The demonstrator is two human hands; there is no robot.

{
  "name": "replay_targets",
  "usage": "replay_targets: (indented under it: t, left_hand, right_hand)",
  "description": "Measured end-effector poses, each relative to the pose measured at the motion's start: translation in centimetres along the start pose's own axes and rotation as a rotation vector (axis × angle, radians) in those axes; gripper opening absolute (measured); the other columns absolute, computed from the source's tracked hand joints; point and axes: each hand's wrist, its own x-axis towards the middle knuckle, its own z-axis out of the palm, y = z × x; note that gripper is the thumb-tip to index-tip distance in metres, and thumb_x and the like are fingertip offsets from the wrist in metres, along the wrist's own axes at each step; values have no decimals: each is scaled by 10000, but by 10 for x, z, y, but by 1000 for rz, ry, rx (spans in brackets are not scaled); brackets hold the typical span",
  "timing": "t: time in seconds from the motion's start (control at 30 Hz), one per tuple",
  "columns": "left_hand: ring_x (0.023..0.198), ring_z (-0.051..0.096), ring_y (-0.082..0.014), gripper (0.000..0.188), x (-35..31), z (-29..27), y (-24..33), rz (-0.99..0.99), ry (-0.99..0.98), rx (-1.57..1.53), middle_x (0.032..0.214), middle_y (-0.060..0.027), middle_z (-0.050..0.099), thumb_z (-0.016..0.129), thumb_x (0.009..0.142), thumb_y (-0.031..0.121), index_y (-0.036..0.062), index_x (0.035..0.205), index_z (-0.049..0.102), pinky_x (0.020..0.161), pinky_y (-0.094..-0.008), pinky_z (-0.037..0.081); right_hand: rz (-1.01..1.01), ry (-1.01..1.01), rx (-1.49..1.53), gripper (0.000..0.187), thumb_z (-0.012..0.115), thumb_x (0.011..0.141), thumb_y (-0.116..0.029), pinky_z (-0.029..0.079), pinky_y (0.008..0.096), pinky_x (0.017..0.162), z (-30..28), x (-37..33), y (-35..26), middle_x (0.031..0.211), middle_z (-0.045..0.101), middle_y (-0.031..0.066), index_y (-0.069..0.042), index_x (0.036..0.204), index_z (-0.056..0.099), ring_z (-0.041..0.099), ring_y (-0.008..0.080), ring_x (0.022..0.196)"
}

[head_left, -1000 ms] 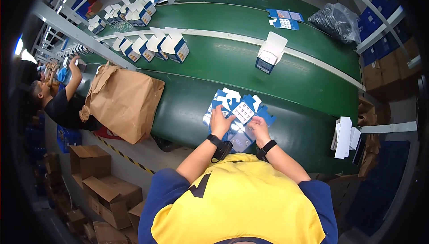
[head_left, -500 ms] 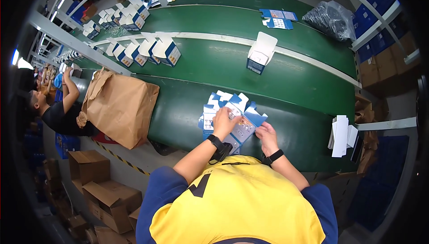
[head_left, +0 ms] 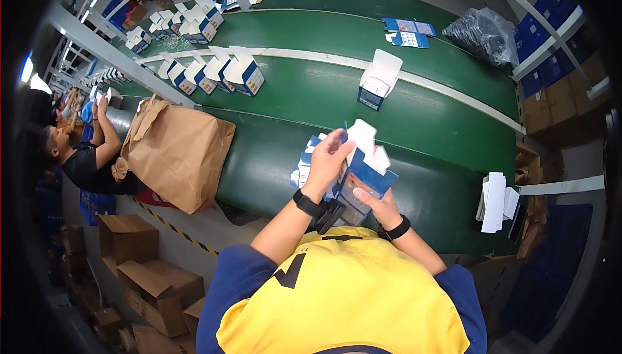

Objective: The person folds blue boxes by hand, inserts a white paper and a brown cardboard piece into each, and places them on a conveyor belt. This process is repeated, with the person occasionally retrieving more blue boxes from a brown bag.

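Note:
A blue and white folding carton [head_left: 372, 178] is between my hands above the near belt, partly opened out, with its white flaps standing up at the far end. My left hand [head_left: 329, 161] grips its left side, fingers bent at the upper edge. On the right side, my right hand [head_left: 381, 207] holds it with the thumb across the printed panel; the other fingers are hidden behind. Beside and under my left hand lie flat blue and white cartons [head_left: 302, 170], partly covered by the hand and the held carton.
An erected carton [head_left: 370, 95] stands open on the middle belt, with several more cartons [head_left: 243, 77] to its left. A large brown paper bag [head_left: 184, 153] sits at left near a person in black. White paper pieces [head_left: 494, 202] lie at right; a grey plastic bag [head_left: 483, 35] lies far right.
The carton has come up off the flat cartons and opened out, its white flaps now raised. My left hand has moved up along its side; my right thumb now presses on its panel.

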Motion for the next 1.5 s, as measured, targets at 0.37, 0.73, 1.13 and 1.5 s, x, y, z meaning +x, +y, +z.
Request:
replay_targets:
  t: [0.37, 0.73, 1.13, 1.5]
  left_hand:
    - [1192, 412, -263, 937, -47, 14, 34, 347, -486, 352, 1279, -176, 403, 790, 634, 181, 29, 1369, 229, 1016, -354, 304]
    - [1172, 396, -392, 917, -51, 14, 51, 833, -397, 477, 1278, -195, 358, 805, 589, 125, 146, 1343, 282, 1026, -468, 290]
    - [1092, 463, -380, 653, -56, 18, 58, 835, -407, 521, 1253, -224, 362, 852, 552, 199, 177, 1115, 521, 875, -427, 435]
    - [1114, 442, -413, 815, -49, 15, 65, 844, -515, 342, 1219, -225, 386, 853, 551, 249, 151, 1218, 396, 933, -496, 385]
  right_hand:
    - [-411, 132, 5, 1133, 841, 584, -340, 326, 348, 1008, -30, 4, -32, 1387, 320, 145, -48, 1419, 134, 356, 226, 1248]
    - [-294, 109, -147, 969, 781, 679, -352, 269, 361, 1034, -9, -9, -106, 1367, 361, 150, -34, 1399, 217, 365, 236, 1245]
    - [-359, -14, -105, 588, 605, 855, -219, 330, 336, 989, -22, -11, -94, 1349, 380, 146, -72, 1365, 351, 450, 233, 1142]
    - [-497, -44, -470, 410, 676, 770, -76, 401, 343, 941, -22, -14, -117, 1209, 552, 159, -60, 1170, 585, 487, 256, 1161]
